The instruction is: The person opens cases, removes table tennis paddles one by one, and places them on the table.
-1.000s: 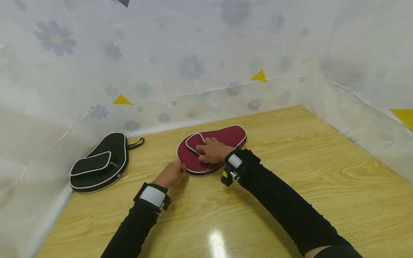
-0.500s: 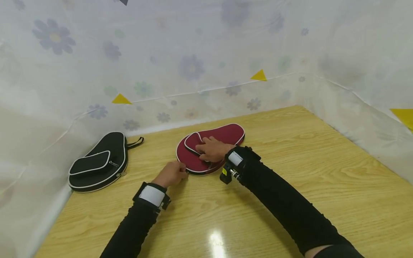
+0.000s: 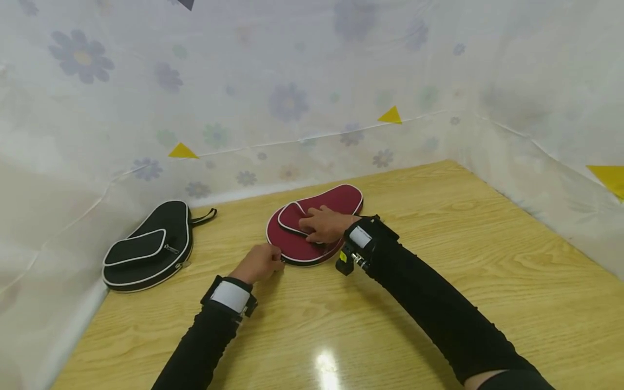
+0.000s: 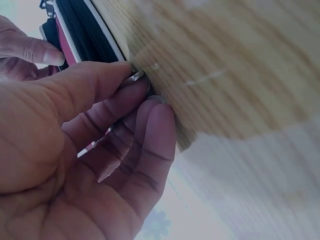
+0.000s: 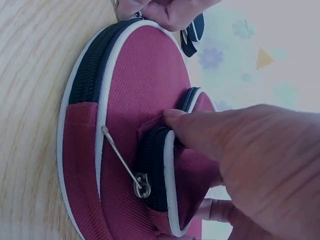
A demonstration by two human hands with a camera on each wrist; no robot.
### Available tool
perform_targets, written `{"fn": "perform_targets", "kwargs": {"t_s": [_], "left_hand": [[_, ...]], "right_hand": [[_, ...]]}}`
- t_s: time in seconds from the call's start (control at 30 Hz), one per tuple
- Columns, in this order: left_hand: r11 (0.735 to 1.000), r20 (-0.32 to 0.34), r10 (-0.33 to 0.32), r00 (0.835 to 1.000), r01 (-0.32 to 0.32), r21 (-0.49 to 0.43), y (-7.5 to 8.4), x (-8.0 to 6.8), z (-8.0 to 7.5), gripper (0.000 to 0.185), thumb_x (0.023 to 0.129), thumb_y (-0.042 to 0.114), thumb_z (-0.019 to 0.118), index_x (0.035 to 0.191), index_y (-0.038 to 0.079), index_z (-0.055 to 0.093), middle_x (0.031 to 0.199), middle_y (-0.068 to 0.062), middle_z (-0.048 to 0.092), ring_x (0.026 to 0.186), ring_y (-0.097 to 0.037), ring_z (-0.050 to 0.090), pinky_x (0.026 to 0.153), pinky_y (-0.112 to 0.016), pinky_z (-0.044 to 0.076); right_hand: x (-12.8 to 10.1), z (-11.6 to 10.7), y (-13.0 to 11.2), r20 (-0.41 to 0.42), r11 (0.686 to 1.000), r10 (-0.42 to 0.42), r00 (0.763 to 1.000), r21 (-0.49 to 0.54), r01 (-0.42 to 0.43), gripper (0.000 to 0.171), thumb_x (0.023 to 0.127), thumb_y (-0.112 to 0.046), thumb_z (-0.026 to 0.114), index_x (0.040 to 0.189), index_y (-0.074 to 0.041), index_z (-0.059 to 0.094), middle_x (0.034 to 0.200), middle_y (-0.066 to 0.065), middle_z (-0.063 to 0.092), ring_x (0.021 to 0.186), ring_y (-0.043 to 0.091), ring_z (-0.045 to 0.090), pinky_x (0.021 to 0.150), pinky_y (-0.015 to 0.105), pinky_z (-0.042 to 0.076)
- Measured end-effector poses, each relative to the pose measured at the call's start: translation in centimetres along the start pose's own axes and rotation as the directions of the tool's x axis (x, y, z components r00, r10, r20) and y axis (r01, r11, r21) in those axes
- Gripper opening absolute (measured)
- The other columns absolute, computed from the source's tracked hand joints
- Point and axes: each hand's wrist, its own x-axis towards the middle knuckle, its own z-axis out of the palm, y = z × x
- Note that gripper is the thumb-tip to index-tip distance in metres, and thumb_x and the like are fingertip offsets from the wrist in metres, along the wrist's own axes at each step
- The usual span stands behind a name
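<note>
A dark red table tennis bat case (image 3: 336, 200) with white piping lies flat on the table. Its raised front pocket (image 5: 192, 185) is gripped by my right hand (image 3: 327, 223), thumb on one side and fingers on the other. The pocket's zipper pull (image 5: 141, 185) hangs free in the right wrist view. At the case's near left edge, my left hand (image 3: 258, 262) pinches a small metal zipper pull (image 4: 132, 78) between thumb and forefinger. The case's black zipper (image 4: 87, 32) looks closed beside that hand.
A black case (image 3: 161, 244) of the same shape, with a wrist loop (image 3: 205, 218), lies to the left by the curtain. Pale flowered sheeting (image 3: 292, 81) with yellow triangles walls the wooden table (image 3: 439, 281) at the back and sides.
The red case has turned slightly, its narrow end shifting left and away. My right hand has moved a little to the right, still on the pocket. The left hand stays nearly still.
</note>
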Motion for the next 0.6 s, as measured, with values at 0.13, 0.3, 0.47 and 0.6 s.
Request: {"fn": "perform_targets", "kwargs": {"t_s": [0.13, 0.3, 0.47, 0.6], "left_hand": [[0.998, -0.002, 0.036, 0.999, -0.036, 0.044, 0.2, -0.1, -0.2, 0.033, 0.089, -0.002, 0.067, 0.063, 0.007, 0.048, 0.062, 0.003, 0.041, 0.060, -0.011, 0.042, 0.057, -0.024, 0.032], [0.996, -0.006, 0.058, 0.998, -0.057, 0.062, 0.0, -0.2, -0.3, 0.032, 0.086, -0.002, 0.069, 0.063, 0.007, 0.049, 0.061, 0.004, 0.041, 0.059, -0.011, 0.042, 0.056, -0.023, 0.033], [0.995, -0.004, 0.074, 0.997, -0.073, 0.067, -0.1, -0.4, 0.0, 0.033, 0.085, -0.002, 0.070, 0.062, 0.008, 0.050, 0.059, 0.006, 0.042, 0.058, -0.010, 0.042, 0.055, -0.022, 0.032], [0.994, -0.022, 0.080, 0.997, -0.078, 0.078, -0.1, -0.5, 0.0, 0.033, 0.084, -0.002, 0.070, 0.061, 0.009, 0.049, 0.059, 0.005, 0.042, 0.057, -0.010, 0.042, 0.054, -0.022, 0.032]], "right_hand": [[0.1, 0.6, -0.9, -0.010, 0.991, 0.133, 0.991, 0.012, -0.133, 0.017, 0.106, -0.029, 0.053, 0.114, -0.014, 0.049, 0.128, 0.014, 0.045, 0.117, 0.031, 0.042, 0.095, 0.045, 0.043], [0.0, 1.2, -2.6, -0.091, 0.962, 0.272, 0.958, 0.042, -0.269, 0.032, 0.104, -0.038, 0.054, 0.126, -0.014, 0.051, 0.141, 0.019, 0.041, 0.131, 0.037, 0.038, 0.100, 0.059, 0.043], [0.4, 1.7, -4.3, -0.193, 0.923, 0.368, 0.910, -0.038, -0.382, 0.049, 0.101, -0.045, 0.058, 0.139, -0.014, 0.056, 0.139, 0.016, 0.051, 0.131, 0.034, 0.042, 0.106, 0.054, 0.038], [1.5, 1.9, -5.6, -0.263, 0.910, 0.397, 0.879, -0.009, -0.414, 0.048, 0.101, -0.039, 0.061, 0.133, -0.004, 0.055, 0.130, 0.027, 0.055, 0.114, 0.035, 0.060, 0.092, 0.047, 0.053]]}}
